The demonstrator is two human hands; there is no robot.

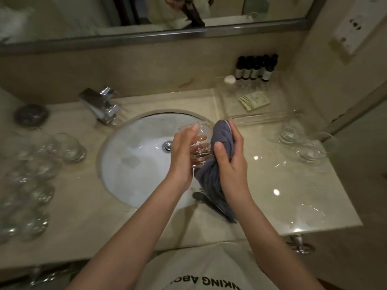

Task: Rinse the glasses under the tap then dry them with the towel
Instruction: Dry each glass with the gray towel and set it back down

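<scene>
One clear glass is held tilted over the right side of the sink, its rim pointing up and away. The left hand wraps it, the grip closed round the body with the fingers showing through the glass. The right hand grips one grey towel, bunched and pressed against the glass's right side; the towel's tail hangs down past the sink's front edge to the bench.

On the bench left of the sink stands a crowd of clear glasses, too blurred and overlapping to count, though well over six. On the right, near the wall, stand two or three more glasses, well apart from the hands.

One chrome tap sits at the sink's back left, no water visible from it. The sink holds a metal drain plug. A dark round dish lies at far left. Behind the right glasses, a clear tray carries paper sachets, five dark bottles and a white round piece. A mirror runs along the top.
</scene>
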